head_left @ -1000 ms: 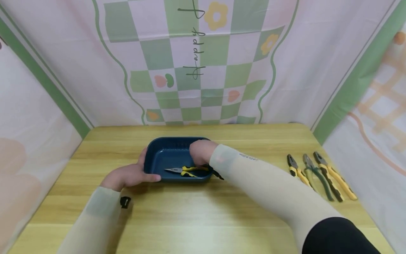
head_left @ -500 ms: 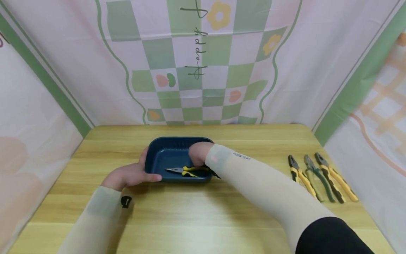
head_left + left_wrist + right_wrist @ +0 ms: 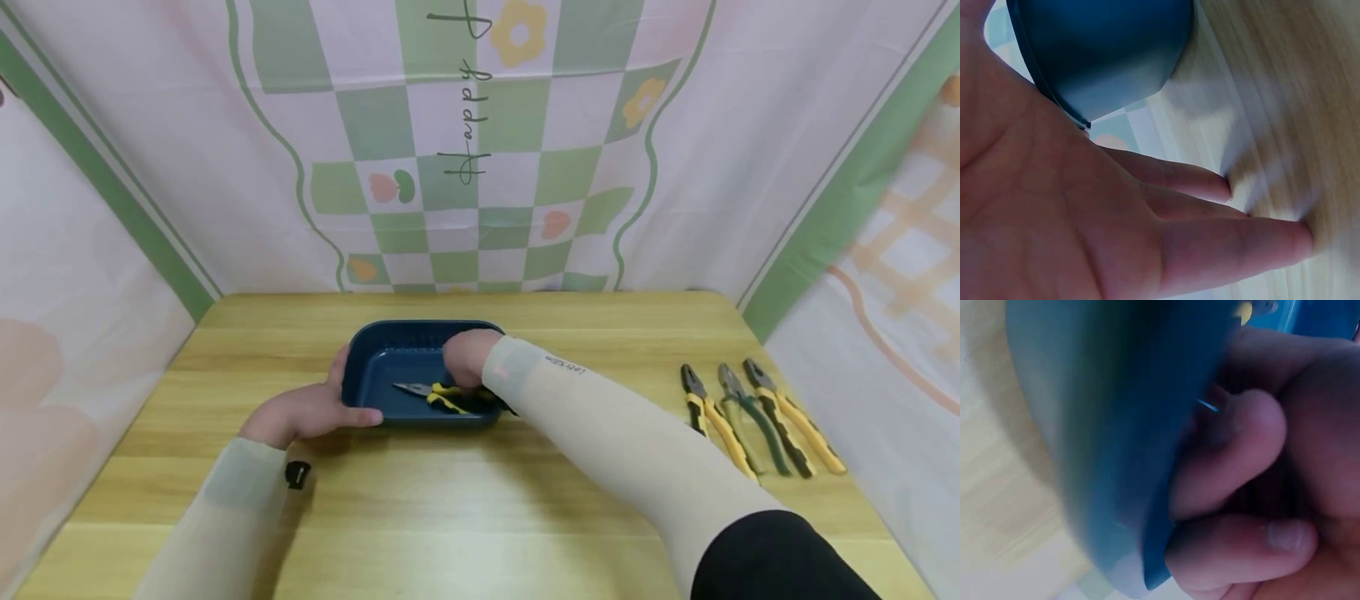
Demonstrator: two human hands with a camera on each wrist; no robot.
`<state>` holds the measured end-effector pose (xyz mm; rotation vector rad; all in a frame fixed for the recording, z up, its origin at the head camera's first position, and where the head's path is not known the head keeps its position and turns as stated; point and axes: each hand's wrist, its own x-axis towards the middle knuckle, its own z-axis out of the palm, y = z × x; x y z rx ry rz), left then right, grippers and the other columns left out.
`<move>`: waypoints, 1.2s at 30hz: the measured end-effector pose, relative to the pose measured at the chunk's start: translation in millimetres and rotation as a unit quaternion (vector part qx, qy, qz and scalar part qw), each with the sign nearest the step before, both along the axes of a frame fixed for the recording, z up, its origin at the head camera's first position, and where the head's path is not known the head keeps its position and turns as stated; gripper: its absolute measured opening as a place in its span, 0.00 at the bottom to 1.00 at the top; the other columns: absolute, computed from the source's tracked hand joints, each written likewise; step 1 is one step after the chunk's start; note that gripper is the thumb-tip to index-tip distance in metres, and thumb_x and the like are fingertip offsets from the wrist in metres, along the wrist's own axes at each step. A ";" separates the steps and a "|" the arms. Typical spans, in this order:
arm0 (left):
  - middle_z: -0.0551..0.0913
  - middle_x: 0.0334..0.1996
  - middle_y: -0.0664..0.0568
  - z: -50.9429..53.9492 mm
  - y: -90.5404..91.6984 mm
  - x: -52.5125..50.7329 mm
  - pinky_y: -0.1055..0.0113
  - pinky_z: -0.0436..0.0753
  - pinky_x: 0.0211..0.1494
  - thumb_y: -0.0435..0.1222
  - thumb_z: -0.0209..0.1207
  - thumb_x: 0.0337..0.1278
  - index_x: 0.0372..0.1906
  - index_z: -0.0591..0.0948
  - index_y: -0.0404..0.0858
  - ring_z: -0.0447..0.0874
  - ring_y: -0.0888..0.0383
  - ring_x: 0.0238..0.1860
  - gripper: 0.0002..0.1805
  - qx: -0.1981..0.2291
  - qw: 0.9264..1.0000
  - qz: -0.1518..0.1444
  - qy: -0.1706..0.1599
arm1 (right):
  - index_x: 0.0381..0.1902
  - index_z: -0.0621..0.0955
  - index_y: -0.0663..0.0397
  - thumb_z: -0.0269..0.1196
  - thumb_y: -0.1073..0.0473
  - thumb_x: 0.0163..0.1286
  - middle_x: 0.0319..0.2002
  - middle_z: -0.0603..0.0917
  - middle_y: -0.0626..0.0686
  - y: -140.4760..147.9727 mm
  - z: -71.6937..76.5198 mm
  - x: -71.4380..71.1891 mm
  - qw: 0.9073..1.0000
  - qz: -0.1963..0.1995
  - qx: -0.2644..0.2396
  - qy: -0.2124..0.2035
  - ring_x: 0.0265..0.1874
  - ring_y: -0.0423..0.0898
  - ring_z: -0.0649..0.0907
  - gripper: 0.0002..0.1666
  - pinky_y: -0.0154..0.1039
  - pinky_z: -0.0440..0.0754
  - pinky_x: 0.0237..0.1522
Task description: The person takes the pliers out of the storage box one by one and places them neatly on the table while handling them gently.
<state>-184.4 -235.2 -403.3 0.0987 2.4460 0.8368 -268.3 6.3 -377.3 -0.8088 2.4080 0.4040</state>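
Note:
A dark blue rectangular tray [image 3: 405, 421] with rounded corners stands on the table. My left hand [image 3: 303, 412] steadies its left end, the thumb along the front rim. In the left wrist view that hand's fingers [image 3: 1235, 256] stretch out straight past the tray wall [image 3: 1110, 62]. Inside the tray lies a pair of needle-nose pliers [image 3: 437, 396] with yellow and black handles, jaws pointing left. My right hand [image 3: 468, 357] reaches in over the right end and holds the handle ends, which it partly hides. Curled fingers [image 3: 1241, 550] show beside the tray wall in the right wrist view.
On the right side of the wooden table [image 3: 465, 533] lie three more pliers: yellow-black pliers [image 3: 708, 412], green-handled pliers [image 3: 750, 417] and another yellow-black pair [image 3: 783, 417]. A patterned curtain [image 3: 480, 167] hangs behind the table.
The needle-nose pliers have shifted and turned a little, their tip now farther from the front wall. My right hand has moved slightly left; my left hand stays on the tray.

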 end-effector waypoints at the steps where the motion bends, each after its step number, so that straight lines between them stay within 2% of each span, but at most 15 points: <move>1: 0.49 0.74 0.24 0.0 -0.1 -0.2 0.39 0.66 0.63 0.64 0.65 0.52 0.75 0.20 0.41 0.70 0.36 0.62 0.73 0.001 1.000 -0.001 -0.001 | 0.36 0.84 0.48 0.64 0.55 0.72 0.38 0.80 0.47 -0.6 0.8 -0.7 1.000 0.002 0.004 0.002 0.25 0.44 0.72 0.05 0.40 0.72 0.29; 5: 0.52 0.73 0.25 0.3 -0.2 -0.6 0.39 0.66 0.63 0.65 0.64 0.52 0.75 0.20 0.42 0.71 0.37 0.61 0.73 -0.003 1.000 -0.003 -0.003 | 0.29 0.80 0.49 0.59 0.60 0.73 0.33 0.76 0.49 -3.0 6.2 -3.0 1.000 0.007 0.024 0.003 0.18 0.44 0.63 0.10 0.40 0.65 0.23; 9: 0.53 0.73 0.25 0.8 -0.7 -0.4 0.39 0.66 0.63 0.65 0.64 0.52 0.75 0.20 0.43 0.71 0.37 0.61 0.73 -0.005 1.000 -0.002 -0.006 | 0.24 0.77 0.48 0.61 0.61 0.71 0.29 0.72 0.49 -5.2 12.8 -4.5 0.999 0.017 0.035 0.007 0.18 0.43 0.62 0.14 0.39 0.63 0.21; 14: 0.52 0.73 0.25 1.0 -1.7 -0.3 0.39 0.66 0.63 0.65 0.65 0.52 0.75 0.20 0.42 0.70 0.37 0.61 0.73 -0.001 1.000 -0.002 -0.007 | 0.27 0.79 0.49 0.63 0.61 0.70 0.32 0.73 0.49 -7.7 17.8 -4.9 0.999 0.028 0.034 0.024 0.22 0.44 0.65 0.10 0.39 0.63 0.23; 20: 0.53 0.72 0.25 0.1 -2.1 -1.9 0.40 0.67 0.62 0.64 0.65 0.52 0.75 0.20 0.43 0.71 0.38 0.60 0.73 0.006 1.000 -0.003 -0.008 | 0.36 0.85 0.49 0.66 0.59 0.69 0.35 0.79 0.47 -14.7 19.9 -8.8 0.999 0.015 0.009 0.045 0.27 0.44 0.71 0.02 0.38 0.72 0.26; 22: 0.55 0.72 0.24 -0.6 -2.5 -2.7 0.41 0.68 0.62 0.65 0.65 0.52 0.75 0.20 0.43 0.73 0.39 0.59 0.73 0.004 1.000 -0.006 -0.007 | 0.35 0.85 0.49 0.65 0.59 0.71 0.35 0.79 0.47 -18.3 18.7 -11.9 0.999 0.010 0.005 0.046 0.27 0.44 0.71 0.04 0.38 0.71 0.26; 28: 0.57 0.71 0.25 -1.1 -2.5 -3.9 0.42 0.67 0.63 0.65 0.64 0.52 0.75 0.19 0.42 0.74 0.40 0.58 0.73 -0.002 1.000 -0.011 -0.006 | 0.25 0.78 0.47 0.53 0.59 0.78 0.23 0.72 0.47 -27.8 9.5 -17.4 0.997 -0.014 -0.042 0.069 0.21 0.44 0.67 0.18 0.39 0.67 0.23; 30: 0.59 0.70 0.25 -0.8 -2.2 -3.8 0.42 0.68 0.63 0.65 0.64 0.52 0.75 0.19 0.42 0.74 0.40 0.58 0.73 -0.003 1.000 -0.010 -0.007 | 0.23 0.78 0.46 0.54 0.55 0.77 0.22 0.71 0.46 -29.8 7.9 -16.2 0.996 -0.032 -0.065 0.060 0.21 0.43 0.68 0.19 0.39 0.69 0.24; 33: 0.61 0.69 0.24 -0.2 -2.2 -3.5 0.42 0.68 0.62 0.65 0.64 0.52 0.75 0.20 0.42 0.75 0.41 0.57 0.73 -0.004 1.000 -0.009 -0.008 | 0.26 0.82 0.46 0.59 0.44 0.74 0.29 0.78 0.46 -31.3 8.1 -11.5 0.995 -0.056 -0.077 0.031 0.27 0.43 0.75 0.19 0.40 0.74 0.31; 36: 0.63 0.68 0.24 0.6 -2.6 -3.2 0.42 0.68 0.62 0.65 0.64 0.52 0.75 0.20 0.42 0.75 0.41 0.56 0.73 -0.004 1.000 -0.007 -0.011 | 0.38 0.87 0.44 0.64 0.33 0.66 0.46 0.83 0.46 -32.0 9.4 -5.4 0.995 -0.080 -0.068 -0.001 0.39 0.43 0.79 0.23 0.41 0.78 0.41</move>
